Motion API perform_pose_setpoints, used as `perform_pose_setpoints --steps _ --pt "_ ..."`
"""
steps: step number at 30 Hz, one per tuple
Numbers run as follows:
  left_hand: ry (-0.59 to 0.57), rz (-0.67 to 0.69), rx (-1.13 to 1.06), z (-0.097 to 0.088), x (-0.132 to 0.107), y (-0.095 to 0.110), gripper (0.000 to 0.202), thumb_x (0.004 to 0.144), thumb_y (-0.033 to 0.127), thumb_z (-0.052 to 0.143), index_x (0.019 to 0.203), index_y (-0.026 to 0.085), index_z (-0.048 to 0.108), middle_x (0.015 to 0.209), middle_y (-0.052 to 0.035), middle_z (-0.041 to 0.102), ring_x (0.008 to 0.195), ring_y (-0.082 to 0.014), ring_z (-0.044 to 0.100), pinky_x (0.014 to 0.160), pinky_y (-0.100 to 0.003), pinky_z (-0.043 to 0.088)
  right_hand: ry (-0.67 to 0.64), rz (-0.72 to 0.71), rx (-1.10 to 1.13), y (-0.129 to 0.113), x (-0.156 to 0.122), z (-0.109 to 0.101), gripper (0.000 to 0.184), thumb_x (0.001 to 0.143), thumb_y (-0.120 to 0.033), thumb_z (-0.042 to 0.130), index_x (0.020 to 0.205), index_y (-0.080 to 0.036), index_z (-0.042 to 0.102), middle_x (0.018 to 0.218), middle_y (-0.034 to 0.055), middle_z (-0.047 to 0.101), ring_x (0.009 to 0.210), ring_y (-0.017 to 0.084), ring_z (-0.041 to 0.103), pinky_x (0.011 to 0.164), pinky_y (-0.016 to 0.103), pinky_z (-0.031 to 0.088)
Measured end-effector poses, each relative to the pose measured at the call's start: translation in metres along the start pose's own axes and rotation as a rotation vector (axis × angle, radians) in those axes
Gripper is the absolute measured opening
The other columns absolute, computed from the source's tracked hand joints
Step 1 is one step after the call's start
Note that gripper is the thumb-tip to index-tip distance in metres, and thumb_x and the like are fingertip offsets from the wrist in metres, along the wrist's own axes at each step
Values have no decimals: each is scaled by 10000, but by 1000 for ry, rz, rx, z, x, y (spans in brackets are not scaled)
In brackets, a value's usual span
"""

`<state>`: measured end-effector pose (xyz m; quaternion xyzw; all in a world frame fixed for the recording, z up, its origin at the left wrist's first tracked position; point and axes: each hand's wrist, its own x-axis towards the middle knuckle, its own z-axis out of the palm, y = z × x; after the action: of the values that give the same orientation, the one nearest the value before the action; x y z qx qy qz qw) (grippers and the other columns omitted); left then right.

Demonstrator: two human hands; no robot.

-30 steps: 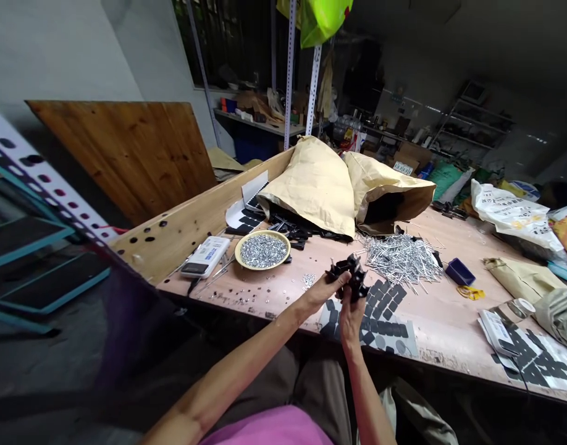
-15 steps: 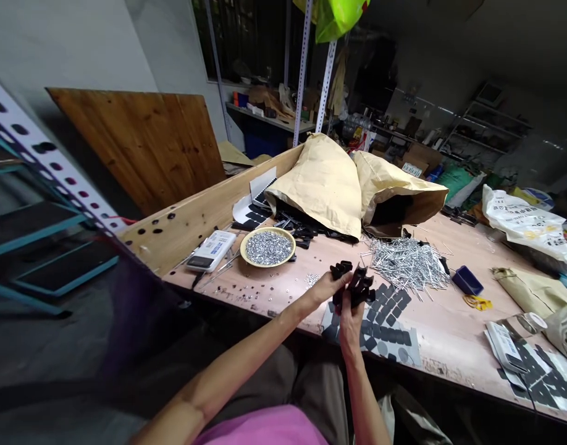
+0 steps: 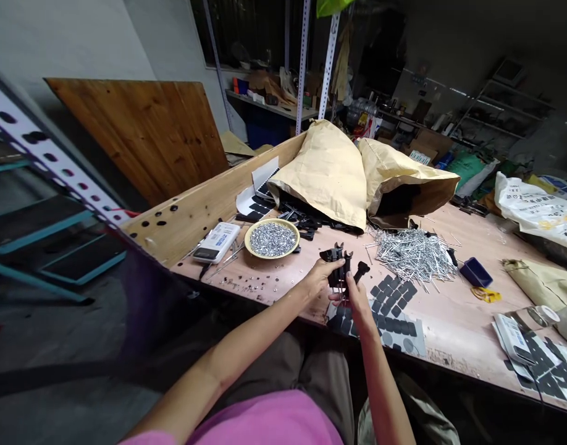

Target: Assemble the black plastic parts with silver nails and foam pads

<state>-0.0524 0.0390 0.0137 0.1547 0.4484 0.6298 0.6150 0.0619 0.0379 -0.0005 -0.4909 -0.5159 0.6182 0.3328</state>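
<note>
The black clip-like pieces (image 3: pixel 338 267) are up in the air just over the near edge of the bench (image 3: pixel 459 318), pinched between both hands; half a second ago they made a tight clump, and now several stand side by side with thin metal rods (image 3: pixel 341 289) showing beneath, while one black piece leans out to the right. That suggests the handful is being turned into order. The left hand (image 3: pixel 321 276) is closed, thumb over the pieces; the right hand (image 3: pixel 356 300) is curled partway around their lower part, its thumb pressed up against them. Just below lies the sheet of black pads (image 3: pixel 394 324), with the heap of loose rods (image 3: pixel 415 256) beyond and the bowl (image 3: pixel 265 254) off to the left
</note>
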Motion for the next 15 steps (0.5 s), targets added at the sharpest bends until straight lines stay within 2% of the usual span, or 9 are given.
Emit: perform_pose_setpoints --steps 3,7,9,12,15 --pt "85 -107 24 0 22 -8 214 653 238 763 738 86 638 635 -47 640 568 -159 597 569 -299 490 88 46 -150 5 18 -8 338 755 -502 561 760 -165 588 552 10 624 387 129 564 356 221 423" --pt "164 -251 68 8 50 -16 286 849 303 576 1070 122 571 1025 -83 613 862 -185 611 740 -368 524 185 43 -298 10 44 -27 283 792 -430 510 696 -169 560 493 6 591 382 133 550 397 240 429" --pt "191 -291 81 13 62 -19 330 877 321 530 1159 151 523 1150 -89 560 968 -200 582 808 -405 510 232 27 -376 11 55 -38 259 795 -408 502 697 -175 559 497 10 588 423 151 570 439 257 435" --pt "225 -301 90 19 76 -24 345 870 322 542 1167 148 521 1166 -97 553 988 -212 576 823 -418 503 324 -11 -527 11 71 -50 207 760 -366 551 671 -181 575 566 51 611 617 218 632 549 299 449" --pt "245 -268 92 23 85 -29 334 875 326 532 1161 152 522 1154 -90 558 970 -204 582 807 -411 510 409 -37 -664 13 81 -54 206 764 -359 556 715 -169 619 735 131 645 841 293 621 664 365 442"
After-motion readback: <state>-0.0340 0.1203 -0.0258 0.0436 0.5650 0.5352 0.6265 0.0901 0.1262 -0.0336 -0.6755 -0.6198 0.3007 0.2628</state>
